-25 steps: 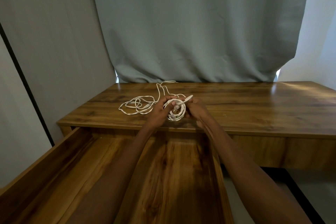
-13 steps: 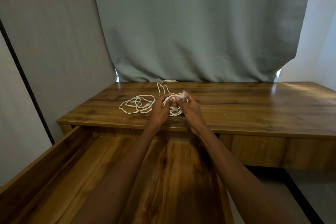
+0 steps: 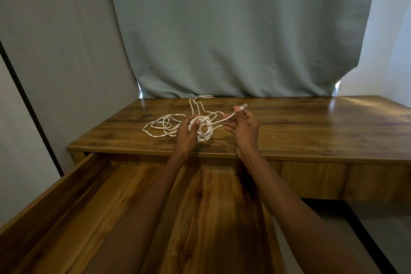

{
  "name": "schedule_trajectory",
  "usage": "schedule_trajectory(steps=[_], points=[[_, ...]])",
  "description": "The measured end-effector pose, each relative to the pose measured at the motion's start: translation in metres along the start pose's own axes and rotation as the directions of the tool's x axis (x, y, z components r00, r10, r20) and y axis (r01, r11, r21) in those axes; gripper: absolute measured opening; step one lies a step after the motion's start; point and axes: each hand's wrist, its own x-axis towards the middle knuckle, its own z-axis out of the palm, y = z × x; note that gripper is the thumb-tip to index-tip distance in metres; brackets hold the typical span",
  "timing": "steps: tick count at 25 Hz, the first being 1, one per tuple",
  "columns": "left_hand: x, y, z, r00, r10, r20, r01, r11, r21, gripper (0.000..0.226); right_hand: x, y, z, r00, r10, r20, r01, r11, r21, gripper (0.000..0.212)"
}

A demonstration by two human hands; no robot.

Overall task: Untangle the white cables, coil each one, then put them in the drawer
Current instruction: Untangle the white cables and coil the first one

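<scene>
White cables (image 3: 171, 125) mid-frame, partly coiled | left hand (image 3: 186, 134) grips coil (image 3: 203, 131) | right hand (image 3: 243, 125) pinching plug end (image 3: 244, 106), now drawn out rightward | judged: end freed, wrapping unfinished | drawer (image 3: 66, 187) open

left hand (image 3: 186, 133) curled, gripping; right hand (image 3: 243, 125) raised, pinching

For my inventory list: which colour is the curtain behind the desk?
Muted grey-green, plain, in the head view: curtain.

A wooden desk (image 3: 311, 131) carries loose white cables (image 3: 160, 125) near its front-left edge.
</scene>
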Motion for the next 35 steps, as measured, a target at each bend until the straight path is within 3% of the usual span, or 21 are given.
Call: schedule_trajectory(steps=[4,7,9,11,15,19,31,35], points=[[-0.002,0.014,-0.001,0.995,0.045,0.094,-0.042,0.999,-0.027,0.023,0.010,-0.016,-0.010,0.993,0.115,-0.035,-0.108,0.982,0.154,0.014],[-0.009,0.028,0.010,0.976,-0.012,0.218,0.044,0.989,-0.143,0.025,0.023,-0.020,-0.021,0.973,0.218,-0.072,-0.193,0.948,0.254,0.014],[-0.014,0.034,0.024,0.955,-0.018,0.297,0.079,0.978,-0.194,0.023,0.027,-0.017,-0.029,0.962,0.264,-0.067,-0.238,0.935,0.262,0.025],[-0.014,0.043,0.034,0.943,-0.014,0.332,0.106,0.960,-0.261,0.022,0.024,-0.009,-0.032,0.954,0.298,-0.021,-0.288,0.936,0.200,0.022],[-0.004,0.061,0.045,0.963,0.009,0.271,0.092,0.930,-0.357,0.024,0.008,0.007,-0.028,0.921,0.335,0.199,-0.361,0.926,0.113,0.029],[0.000,0.062,0.040,0.977,0.079,0.197,-0.029,0.969,-0.246,0.020,0.007,0.002,-0.023,0.938,0.274,0.210,-0.279,0.960,-0.005,0.024],[-0.010,0.038,0.034,0.956,0.247,0.157,-0.242,0.969,-0.050,0.019,0.001,0.005,-0.016,0.938,0.283,0.199,-0.305,0.949,0.086,0.028],[-0.005,0.034,0.037,0.964,0.255,0.074,-0.256,0.967,0.010,0.021,-0.012,0.007,-0.009,0.927,0.226,0.299,-0.312,0.908,0.281,0.046]])
